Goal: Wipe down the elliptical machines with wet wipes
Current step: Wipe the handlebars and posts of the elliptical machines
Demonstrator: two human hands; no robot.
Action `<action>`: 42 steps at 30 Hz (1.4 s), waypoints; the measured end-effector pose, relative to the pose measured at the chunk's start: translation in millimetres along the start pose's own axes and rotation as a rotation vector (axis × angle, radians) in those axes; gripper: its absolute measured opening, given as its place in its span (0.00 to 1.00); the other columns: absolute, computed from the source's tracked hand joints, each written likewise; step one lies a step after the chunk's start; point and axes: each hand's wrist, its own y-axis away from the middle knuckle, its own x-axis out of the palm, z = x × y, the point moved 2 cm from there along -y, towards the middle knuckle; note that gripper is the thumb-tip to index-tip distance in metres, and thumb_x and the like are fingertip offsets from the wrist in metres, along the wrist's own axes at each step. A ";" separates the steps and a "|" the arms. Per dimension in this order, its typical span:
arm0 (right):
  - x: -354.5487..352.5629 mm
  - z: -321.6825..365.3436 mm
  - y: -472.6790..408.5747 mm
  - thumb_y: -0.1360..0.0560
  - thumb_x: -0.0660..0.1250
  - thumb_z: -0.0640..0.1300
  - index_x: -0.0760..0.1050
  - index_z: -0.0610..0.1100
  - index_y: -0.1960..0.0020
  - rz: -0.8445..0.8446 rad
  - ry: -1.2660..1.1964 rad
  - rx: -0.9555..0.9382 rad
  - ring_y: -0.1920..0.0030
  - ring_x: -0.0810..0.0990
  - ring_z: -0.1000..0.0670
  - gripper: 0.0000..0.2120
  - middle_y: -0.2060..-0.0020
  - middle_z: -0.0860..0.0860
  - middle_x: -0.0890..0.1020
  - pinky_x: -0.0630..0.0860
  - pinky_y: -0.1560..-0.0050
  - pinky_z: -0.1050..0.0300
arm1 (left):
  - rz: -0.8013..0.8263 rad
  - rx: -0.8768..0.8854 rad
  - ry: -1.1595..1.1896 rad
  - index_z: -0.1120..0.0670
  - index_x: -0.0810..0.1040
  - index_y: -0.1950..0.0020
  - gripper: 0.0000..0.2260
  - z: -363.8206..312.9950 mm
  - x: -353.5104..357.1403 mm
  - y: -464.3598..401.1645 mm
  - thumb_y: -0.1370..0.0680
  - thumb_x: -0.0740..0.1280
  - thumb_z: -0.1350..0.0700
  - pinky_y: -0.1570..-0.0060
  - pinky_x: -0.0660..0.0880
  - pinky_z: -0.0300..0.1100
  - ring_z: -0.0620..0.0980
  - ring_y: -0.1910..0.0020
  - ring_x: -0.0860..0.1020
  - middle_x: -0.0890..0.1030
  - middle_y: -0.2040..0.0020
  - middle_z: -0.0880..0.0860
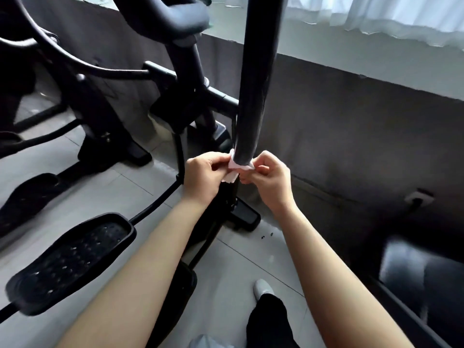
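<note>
No brand, label or readable writing can be made out on the black elliptical machine. A white wet wipe is wrapped around the lower end of the thick black upright handlebar, with a crumpled tail hanging just below it. The wipe is pinched at one side by the curled fingers of the left hand and at the other by the right hand. Left of the handlebar and nearer the camera, a black studded pedal is seen above the grey tiled floor. Behind the handlebar, a white curtain hangs above a dark wall.
</note>
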 end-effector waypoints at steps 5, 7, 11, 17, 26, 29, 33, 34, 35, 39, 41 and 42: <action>-8.1 24.3 9.5 0.32 0.76 0.30 0.71 0.45 0.66 0.014 0.001 -0.071 0.67 0.81 0.46 0.17 0.70 0.49 0.80 0.81 0.61 0.42 | 0.009 0.062 -0.009 0.55 0.85 0.49 0.10 -22.7 -13.3 10.5 0.29 0.74 0.64 0.53 0.74 0.28 0.33 0.58 0.80 0.85 0.56 0.48; -13.5 63.2 14.2 0.32 0.77 0.33 0.72 0.45 0.65 0.008 -0.062 -0.202 0.67 0.82 0.46 0.15 0.68 0.48 0.80 0.81 0.62 0.45 | -0.081 0.139 0.091 0.48 0.83 0.50 0.10 -46.7 -23.7 18.4 0.28 0.76 0.60 0.52 0.76 0.33 0.37 0.55 0.82 0.83 0.55 0.43; -18.4 123.1 -2.1 0.34 0.78 0.41 0.70 0.50 0.66 0.015 0.076 -0.491 0.67 0.80 0.41 0.16 0.65 0.42 0.79 0.77 0.68 0.44 | -0.228 0.262 0.189 0.51 0.82 0.50 0.08 -75.8 -30.3 11.1 0.28 0.76 0.55 0.53 0.80 0.43 0.47 0.55 0.83 0.84 0.56 0.51; -27.7 60.8 -10.4 0.35 0.76 0.51 0.71 0.41 0.67 0.075 0.157 -0.372 0.65 0.78 0.36 0.17 0.68 0.43 0.79 0.74 0.65 0.38 | -0.184 0.228 0.063 0.50 0.82 0.48 0.10 -51.1 -22.1 14.5 0.28 0.76 0.54 0.53 0.78 0.36 0.42 0.56 0.82 0.83 0.55 0.45; -18.5 -1.7 -36.7 0.40 0.81 0.36 0.71 0.45 0.67 0.194 0.374 -0.285 0.69 0.70 0.58 0.18 0.68 0.50 0.75 0.69 0.66 0.61 | -0.166 0.054 -0.045 0.60 0.85 0.55 0.13 1.0 24.6 14.5 0.31 0.75 0.50 0.59 0.67 0.23 0.30 0.61 0.77 0.80 0.62 0.42; -19.3 -14.4 -51.0 0.39 0.81 0.36 0.72 0.42 0.67 0.260 0.336 -0.249 0.68 0.73 0.55 0.16 0.66 0.44 0.78 0.72 0.66 0.57 | -0.182 0.025 -0.112 0.59 0.85 0.55 0.07 17.1 30.7 7.0 0.30 0.77 0.58 0.59 0.71 0.29 0.39 0.60 0.80 0.84 0.59 0.49; -21.0 -13.2 -57.5 0.38 0.81 0.36 0.73 0.43 0.67 0.326 0.341 -0.291 0.69 0.73 0.59 0.16 0.68 0.50 0.76 0.69 0.66 0.67 | -0.173 0.002 -0.092 0.58 0.86 0.54 0.06 15.9 29.8 9.9 0.29 0.78 0.59 0.55 0.77 0.38 0.46 0.56 0.82 0.85 0.56 0.48; -22.2 -9.3 -54.1 0.38 0.81 0.38 0.73 0.42 0.67 0.331 0.336 -0.296 0.69 0.72 0.59 0.16 0.68 0.51 0.75 0.68 0.66 0.66 | -0.159 -0.015 -0.049 0.57 0.86 0.52 0.07 12.0 27.7 13.5 0.29 0.78 0.59 0.52 0.78 0.43 0.46 0.54 0.82 0.85 0.55 0.48; -24.4 -3.4 -49.7 0.38 0.81 0.40 0.74 0.41 0.66 0.335 0.306 -0.294 0.69 0.72 0.58 0.15 0.69 0.52 0.75 0.68 0.66 0.65 | -0.149 -0.032 0.003 0.56 0.86 0.51 0.07 6.8 25.0 16.8 0.28 0.78 0.59 0.50 0.79 0.48 0.48 0.51 0.83 0.85 0.53 0.48; -28.4 32.8 -28.8 0.36 0.79 0.43 0.76 0.45 0.62 0.354 0.099 -0.236 0.66 0.79 0.45 0.11 0.65 0.46 0.80 0.77 0.65 0.47 | -0.195 -0.033 0.207 0.56 0.86 0.50 0.08 -19.8 9.7 27.7 0.28 0.76 0.64 0.47 0.79 0.51 0.54 0.47 0.83 0.85 0.50 0.49; -27.0 50.1 -18.5 0.35 0.78 0.39 0.76 0.44 0.60 0.315 0.035 -0.195 0.64 0.81 0.40 0.11 0.64 0.42 0.81 0.79 0.63 0.40 | -0.167 -0.018 0.272 0.57 0.85 0.50 0.08 -33.5 1.6 27.9 0.28 0.75 0.64 0.47 0.79 0.45 0.52 0.47 0.83 0.85 0.49 0.49; -25.1 58.7 -11.3 0.36 0.78 0.38 0.76 0.43 0.60 0.266 0.003 -0.168 0.64 0.82 0.40 0.11 0.64 0.42 0.82 0.80 0.62 0.39 | -0.148 0.000 0.304 0.56 0.85 0.49 0.09 -39.6 -3.1 26.5 0.27 0.75 0.64 0.48 0.79 0.41 0.50 0.47 0.83 0.85 0.49 0.47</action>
